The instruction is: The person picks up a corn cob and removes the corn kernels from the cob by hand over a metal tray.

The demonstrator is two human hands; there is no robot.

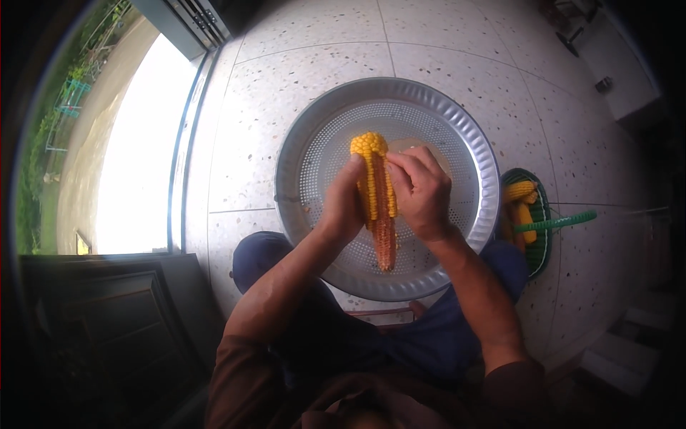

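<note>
An ear of corn (370, 145) is held lengthwise above a round metal pan with a perforated bottom (487, 177). Yellow kernels cover its far end and run in rows down the sides, while a stripe along the middle and the near end show bare reddish cob (383, 244). My left hand (345, 198) grips the ear from the left, thumb lying along the kernels. On the right side, the bent fingers of my right hand (423, 187) press at the kernel row near the upper part; its palm is hidden from view.
A green woven basket (542, 252) with a green handle (573, 219) stands right of the pan and holds several corn ears (520, 189). My knees (260, 257) flank the pan's near side. At left are a bright doorway (179, 177) and a dark door panel (123, 316).
</note>
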